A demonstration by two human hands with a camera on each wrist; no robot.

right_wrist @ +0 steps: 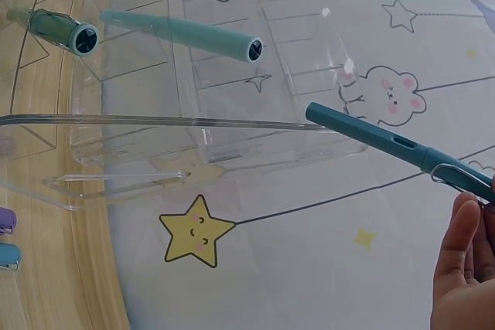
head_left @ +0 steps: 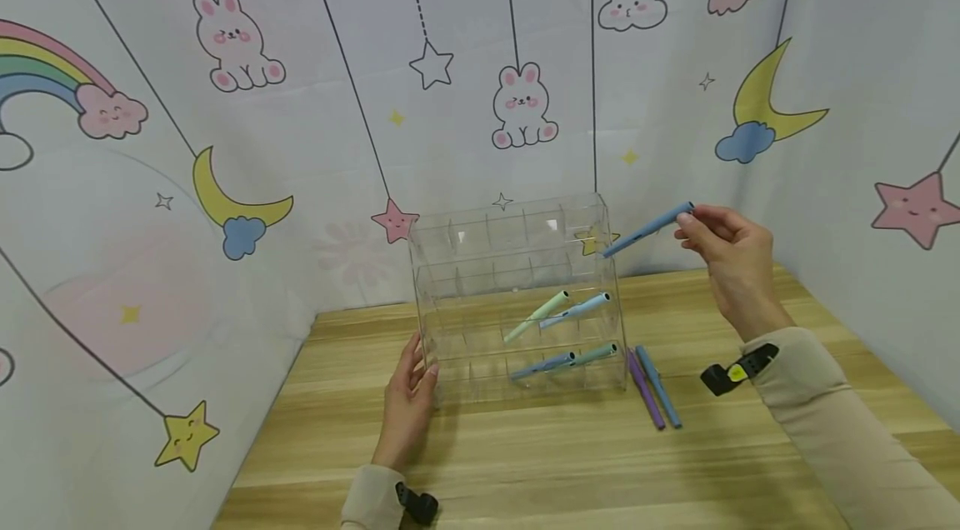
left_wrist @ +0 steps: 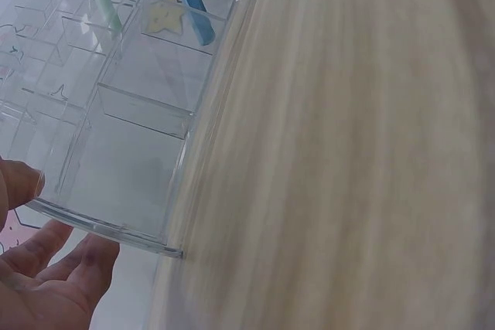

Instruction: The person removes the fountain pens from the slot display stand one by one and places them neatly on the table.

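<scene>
Left hand point(head_left: 408, 397): pinching clear rack point(head_left: 474, 313) at left side, likely steadying it.
Right hand point(head_left: 737, 259): grasping blue pen point(head_left: 647, 231) by right end, likely leaving left end free.

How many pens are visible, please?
7: blue pen in the right hand; pale-green, light-blue, blue and green pens in the clear plastic rack; purple and blue pens on the wooden table.

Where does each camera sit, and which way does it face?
Head: on the head, facing forward and down at the rack and table; left hand, right hand and sleeves show.
Left wrist: on that wrist, facing along the rack; part of the left hand shows.
Right wrist: on that wrist, facing the held pen and rack; part of the right hand shows.
Head and right wrist share the held pen.
</scene>
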